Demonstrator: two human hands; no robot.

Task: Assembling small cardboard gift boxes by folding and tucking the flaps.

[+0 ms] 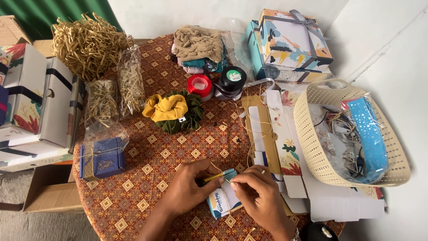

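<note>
A small white and blue box (221, 200) lies on the patterned tablecloth (147, 156) near the front edge. My left hand (189, 185) pinches a thin pale straw-like strand (213, 177) over the box. My right hand (261, 196) grips the other end of the strand against the box top. Both hands rest on the box, so much of it is hidden.
A cream basket (312, 147) with a blue item stands at right. Flat printed cardboard (276, 134) lies beside it. Yellow and green scrunchies (173, 111), ribbon spools (216, 82), bags of raffia (111, 96), a blue wrapped box (102, 158) and gift boxes (292, 44) surround the hands.
</note>
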